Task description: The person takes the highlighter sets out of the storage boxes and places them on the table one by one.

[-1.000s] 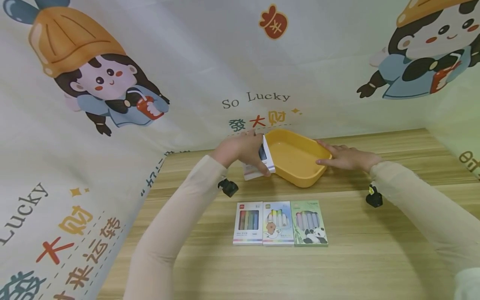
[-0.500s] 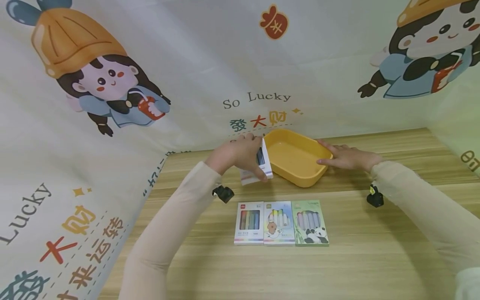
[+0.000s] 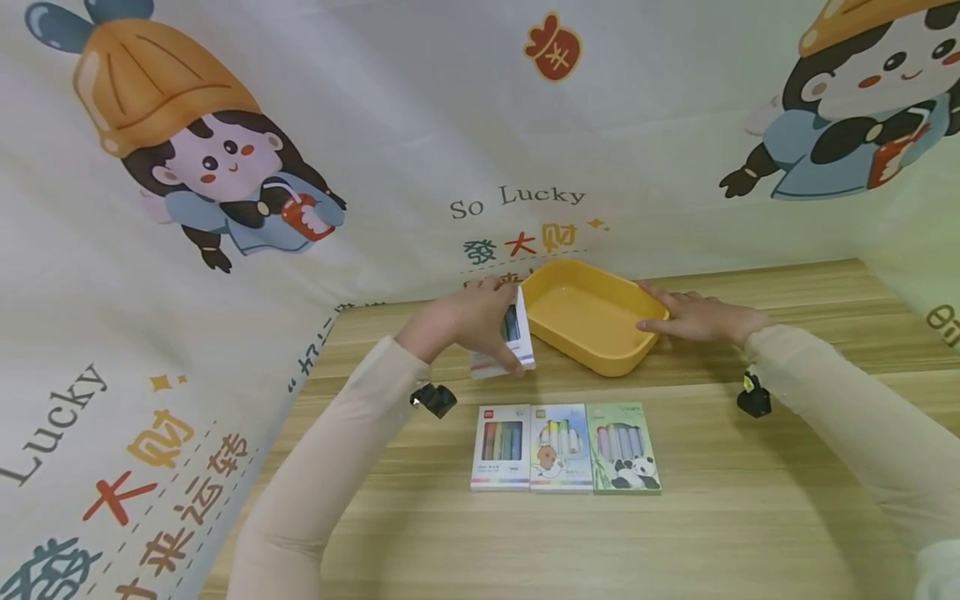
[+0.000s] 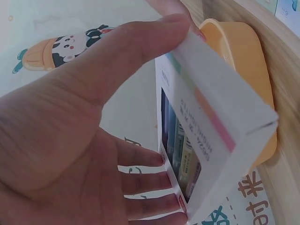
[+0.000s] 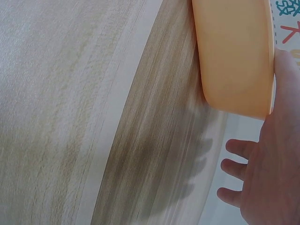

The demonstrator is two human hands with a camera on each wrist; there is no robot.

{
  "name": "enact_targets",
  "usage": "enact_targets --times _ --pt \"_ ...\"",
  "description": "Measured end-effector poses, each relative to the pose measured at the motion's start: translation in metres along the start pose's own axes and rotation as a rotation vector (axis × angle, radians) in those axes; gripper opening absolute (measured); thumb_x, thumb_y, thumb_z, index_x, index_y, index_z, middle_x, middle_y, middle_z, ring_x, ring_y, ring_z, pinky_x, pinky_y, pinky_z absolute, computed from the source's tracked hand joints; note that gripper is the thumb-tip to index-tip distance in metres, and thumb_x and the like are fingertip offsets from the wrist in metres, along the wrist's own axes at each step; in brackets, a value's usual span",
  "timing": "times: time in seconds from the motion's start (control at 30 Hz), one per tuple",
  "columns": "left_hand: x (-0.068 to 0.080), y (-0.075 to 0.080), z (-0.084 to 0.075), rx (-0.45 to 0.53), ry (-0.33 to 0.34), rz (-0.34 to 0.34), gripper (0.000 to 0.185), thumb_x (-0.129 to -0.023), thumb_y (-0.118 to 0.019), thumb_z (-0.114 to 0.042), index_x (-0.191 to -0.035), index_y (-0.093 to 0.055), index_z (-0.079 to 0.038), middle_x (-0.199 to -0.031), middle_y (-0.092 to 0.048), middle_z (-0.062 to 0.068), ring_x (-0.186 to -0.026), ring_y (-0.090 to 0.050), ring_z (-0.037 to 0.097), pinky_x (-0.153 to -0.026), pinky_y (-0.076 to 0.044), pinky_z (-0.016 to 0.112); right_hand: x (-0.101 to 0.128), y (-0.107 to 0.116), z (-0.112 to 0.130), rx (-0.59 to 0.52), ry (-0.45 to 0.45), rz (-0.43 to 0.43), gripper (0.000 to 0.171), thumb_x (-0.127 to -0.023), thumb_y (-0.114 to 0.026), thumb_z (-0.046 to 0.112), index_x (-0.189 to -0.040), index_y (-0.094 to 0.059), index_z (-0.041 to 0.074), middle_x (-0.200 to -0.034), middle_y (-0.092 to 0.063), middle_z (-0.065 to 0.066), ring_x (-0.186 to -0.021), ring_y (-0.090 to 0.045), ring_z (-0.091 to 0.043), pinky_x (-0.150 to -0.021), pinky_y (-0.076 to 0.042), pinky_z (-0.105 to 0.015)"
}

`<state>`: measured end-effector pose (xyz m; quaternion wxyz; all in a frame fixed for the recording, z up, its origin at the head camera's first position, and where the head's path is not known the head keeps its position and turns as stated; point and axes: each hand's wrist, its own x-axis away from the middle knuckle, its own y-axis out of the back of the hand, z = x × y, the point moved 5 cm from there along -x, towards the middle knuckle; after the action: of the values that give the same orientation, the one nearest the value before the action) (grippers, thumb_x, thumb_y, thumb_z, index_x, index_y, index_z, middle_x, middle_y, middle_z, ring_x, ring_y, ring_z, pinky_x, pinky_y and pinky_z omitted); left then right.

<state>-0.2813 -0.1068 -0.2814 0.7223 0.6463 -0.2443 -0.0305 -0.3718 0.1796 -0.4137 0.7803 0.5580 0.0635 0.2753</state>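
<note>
In the head view my left hand point(image 3: 472, 321) grips a white highlighter box point(image 3: 525, 337) at the left end of a yellow tray point(image 3: 588, 354). The left wrist view shows my thumb point(image 4: 154, 40) on one end of the box, the fingers on its far edge. Pens point(image 4: 180, 145) show through the box's cut-out window, and the box stands tilted. My right hand point(image 3: 705, 318) touches the tray's right end, thumb over the rim. In the right wrist view several fingers point(image 5: 234, 168) of that hand stretch out straight, apart from the tray. The tray's visible inside holds nothing.
Three flat pen boxes lie side by side nearer me: a white box point(image 3: 500, 467), a pale blue box point(image 3: 551, 479) with a cartoon animal, and a green panda box point(image 3: 622, 446). Printed cloth point(image 3: 405, 125) hangs behind the wooden table point(image 3: 720, 517).
My left hand has drawn the highlighter box left and slightly toward me, away from the tray's left edge. The right hand stays at the tray's right end.
</note>
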Motion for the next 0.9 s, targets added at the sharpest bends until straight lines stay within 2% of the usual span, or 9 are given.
enact_targets --times 0.43,0.9 --pt "0.012 -0.010 0.011 0.037 -0.001 0.012 0.127 -0.069 -0.084 -0.057 -0.160 -0.009 -0.009 -0.167 -0.007 0.020 -0.153 -0.010 0.043 -0.123 -0.021 0.056 0.001 0.001 0.000 -0.007 -0.015 0.003 0.087 -0.097 -0.032 0.068 -0.160 0.008 0.023 -0.163 -0.013 -0.027 -0.143 -0.016 -0.062 -0.110 -0.015 -0.080" --pt "0.023 -0.016 0.016 0.055 -0.009 -0.017 0.124 -0.067 -0.086 -0.055 -0.159 -0.017 -0.010 -0.167 -0.011 0.017 -0.154 -0.015 0.039 -0.122 -0.024 0.056 -0.002 -0.003 -0.003 0.007 -0.010 0.004 0.087 -0.097 -0.031 0.069 -0.159 0.011 0.025 -0.163 -0.014 -0.028 -0.143 -0.015 -0.062 -0.110 -0.014 -0.080"
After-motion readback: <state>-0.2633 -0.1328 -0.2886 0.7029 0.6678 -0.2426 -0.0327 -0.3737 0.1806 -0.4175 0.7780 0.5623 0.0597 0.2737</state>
